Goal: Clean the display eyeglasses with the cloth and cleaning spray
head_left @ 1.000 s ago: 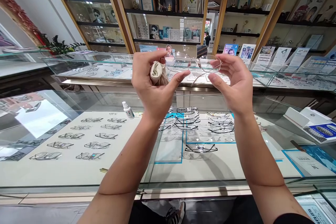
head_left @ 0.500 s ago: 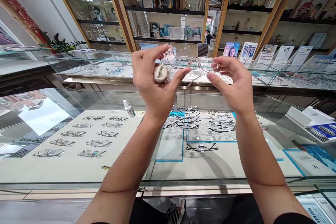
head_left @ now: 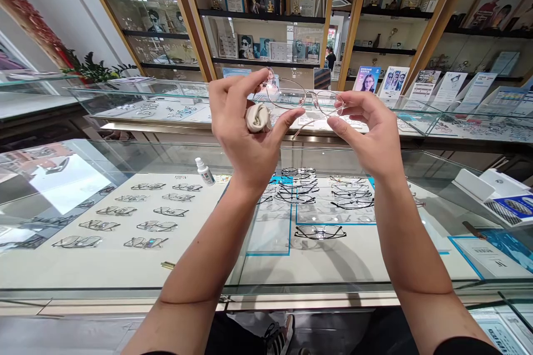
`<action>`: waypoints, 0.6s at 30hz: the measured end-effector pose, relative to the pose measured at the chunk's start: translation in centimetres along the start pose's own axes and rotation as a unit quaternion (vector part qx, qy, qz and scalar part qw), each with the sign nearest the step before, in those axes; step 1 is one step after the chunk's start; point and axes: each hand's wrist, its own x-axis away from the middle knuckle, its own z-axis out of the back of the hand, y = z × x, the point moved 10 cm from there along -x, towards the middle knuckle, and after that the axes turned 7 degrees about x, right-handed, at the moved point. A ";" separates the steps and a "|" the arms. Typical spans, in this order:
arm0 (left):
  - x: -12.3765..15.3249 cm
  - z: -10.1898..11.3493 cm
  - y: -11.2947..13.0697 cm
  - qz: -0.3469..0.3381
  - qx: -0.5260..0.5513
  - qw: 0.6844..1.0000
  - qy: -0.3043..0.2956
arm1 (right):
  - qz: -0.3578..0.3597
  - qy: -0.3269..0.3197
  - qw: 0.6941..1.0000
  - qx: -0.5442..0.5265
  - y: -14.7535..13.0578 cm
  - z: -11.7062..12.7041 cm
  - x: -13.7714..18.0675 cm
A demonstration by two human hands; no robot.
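A pair of thin metal-framed eyeglasses (head_left: pixel 306 99) is held up in front of me, above the glass display counter. My left hand (head_left: pixel 245 122) has its index finger at the outer edge of one lens, and a rolled pale cloth (head_left: pixel 258 117) is tucked in its palm. At the opposite end, my right hand (head_left: pixel 368 130) pinches the frame near the hinge between thumb and fingers. One temple arm slants down between the hands. Beyond the left wrist, a small white spray bottle (head_left: pixel 204 171) stands on the counter.
Under the counter glass (head_left: pixel 200 280) lie rows of eyeglasses (head_left: pixel 157 226) and dark frames (head_left: pixel 320 232). A white box (head_left: pixel 495 191) sits at the right. Farther back runs a second glass counter (head_left: pixel 166 108) with leaflets (head_left: pixel 393 83) standing on it, before tall shelves.
The eyeglasses have tilted very slightly between my hands. The cloth in the left palm has shifted a little to the right. Both hands keep nearly the same place.
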 end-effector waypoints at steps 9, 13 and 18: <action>-0.1 -0.1 0.2 0.011 -0.022 1.000 0.002 | 0.012 0.037 0.999 0.007 -0.7 0.9 0.3; 0.0 -0.4 -1.2 0.050 0.015 0.999 -0.011 | 0.024 0.061 0.997 0.031 -1.5 1.4 0.5; 0.4 -0.9 -2.6 0.085 0.046 0.995 -0.021 | 0.059 0.082 0.992 0.076 -2.0 1.7 0.7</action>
